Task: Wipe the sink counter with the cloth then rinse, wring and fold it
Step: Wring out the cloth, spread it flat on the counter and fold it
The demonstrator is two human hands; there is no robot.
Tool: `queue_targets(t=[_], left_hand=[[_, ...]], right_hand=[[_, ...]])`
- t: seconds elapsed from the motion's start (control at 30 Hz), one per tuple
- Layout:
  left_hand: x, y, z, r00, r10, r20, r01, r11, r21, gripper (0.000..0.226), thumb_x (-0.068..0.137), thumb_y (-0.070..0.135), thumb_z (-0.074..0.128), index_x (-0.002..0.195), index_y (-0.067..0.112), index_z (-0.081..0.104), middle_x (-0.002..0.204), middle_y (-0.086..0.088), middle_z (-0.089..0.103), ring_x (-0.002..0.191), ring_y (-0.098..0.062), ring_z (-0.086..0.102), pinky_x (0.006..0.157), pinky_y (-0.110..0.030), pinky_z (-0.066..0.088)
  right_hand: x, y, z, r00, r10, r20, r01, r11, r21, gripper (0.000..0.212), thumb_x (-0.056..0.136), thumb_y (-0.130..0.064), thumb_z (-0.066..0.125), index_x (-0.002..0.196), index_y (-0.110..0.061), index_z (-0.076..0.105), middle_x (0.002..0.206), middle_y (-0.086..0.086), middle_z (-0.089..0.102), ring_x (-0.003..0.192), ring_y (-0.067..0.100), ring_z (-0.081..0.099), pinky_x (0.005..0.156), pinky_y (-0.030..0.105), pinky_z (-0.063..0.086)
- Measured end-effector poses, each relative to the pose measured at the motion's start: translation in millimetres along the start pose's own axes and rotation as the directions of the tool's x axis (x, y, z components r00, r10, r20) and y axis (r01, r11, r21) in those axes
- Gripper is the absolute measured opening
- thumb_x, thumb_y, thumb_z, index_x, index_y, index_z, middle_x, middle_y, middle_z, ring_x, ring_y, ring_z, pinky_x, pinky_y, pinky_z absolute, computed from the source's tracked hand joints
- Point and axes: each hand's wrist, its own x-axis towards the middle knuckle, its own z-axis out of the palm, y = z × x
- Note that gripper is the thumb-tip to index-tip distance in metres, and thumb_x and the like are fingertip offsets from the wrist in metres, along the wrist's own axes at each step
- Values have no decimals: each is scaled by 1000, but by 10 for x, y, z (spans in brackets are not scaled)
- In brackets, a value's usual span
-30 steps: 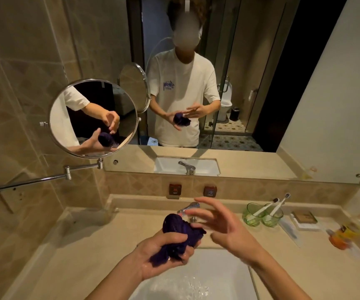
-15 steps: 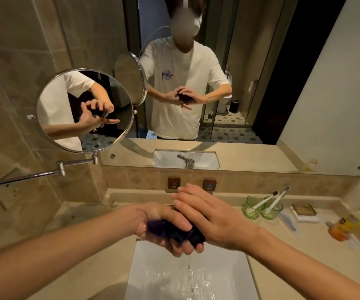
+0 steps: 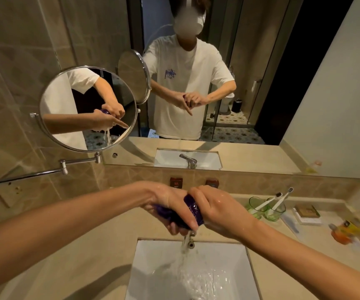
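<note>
Both hands (image 3: 170, 204) (image 3: 220, 210) clench the mostly hidden purple cloth (image 3: 193, 210) above the sink (image 3: 153, 267).

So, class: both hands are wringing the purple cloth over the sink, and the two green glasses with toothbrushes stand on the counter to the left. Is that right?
Not quite. In the head view the green glasses stand right of the sink. Both hands, left and right, do wring the purple cloth over it.

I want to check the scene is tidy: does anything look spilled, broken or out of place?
Nothing stands out. Both hands, left and right, twist the purple cloth over the sink, and the water falls into the basin, not on the counter. The green glasses with toothbrushes stand upright.
</note>
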Motion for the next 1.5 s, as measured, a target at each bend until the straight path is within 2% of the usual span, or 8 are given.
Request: queue_targets(t=[0.1,0.43,0.57,0.8,1.03,1.13,1.27,1.5], left_hand=[[100,40,3,990,-35,-137,53,990,128,22,87,4,74,103,7,58,71,-4,63,62,-15,55,55,-24,48],[557,-318,122,803,137,-580,208,847,489,28,78,6,71,58,17,55,53,4,58,32,-5,46,36,-20,38],[719,-554,156,710,175,-682,193,883,428,19,73,13,78,73,18,60,63,1,65,46,-12,55,45,-24,45],[810,-806,213,660,151,-736,161,929,334,45,72,16,77,111,13,56,80,-10,69,52,-14,58,42,-24,44],[484,-650,236,812,161,-561,-67,981,184,55,67,18,94,108,15,58,77,-2,64,54,-11,55,46,-27,44],[469,-581,234,721,219,-658,64,924,377,64,64,13,93,115,17,54,83,-4,68,63,-21,65,52,-36,55],[522,-629,273,616,224,-756,271,840,470,73,70,15,85,130,14,43,107,-9,65,94,-27,69,80,-41,61],[645,-736,332,572,231,-787,427,735,527,70,80,26,77,136,11,37,103,-9,62,84,-25,60,67,-39,51]], right_hand=[[11,0,40,992,64,108,-53,993,-103,26,94,-25,62,112,-9,53,99,9,65,77,24,63,64,32,53],[136,28,393,909,260,327,-172,946,-275,29,85,-21,63,109,-5,56,100,12,69,85,37,68,62,39,43],[208,60,505,851,276,446,-154,945,-290,28,81,-29,69,103,-11,65,101,11,69,87,33,68,65,38,51],[215,34,685,818,251,518,-117,954,-277,31,87,-23,65,116,-12,62,110,9,69,98,33,67,68,38,48],[262,10,420,869,215,445,-50,934,-355,37,82,-33,72,110,-13,58,102,8,70,90,33,68,64,37,42],[291,-36,319,866,248,433,-99,936,-337,34,85,-27,69,111,-12,56,101,8,69,87,32,66,64,37,40],[343,-80,348,792,300,532,-178,947,-268,32,79,-26,72,105,-16,55,87,2,59,76,25,55,64,34,44],[457,26,566,593,343,729,-368,920,-133,33,72,-17,81,99,-14,61,89,5,64,82,23,60,71,33,53]])
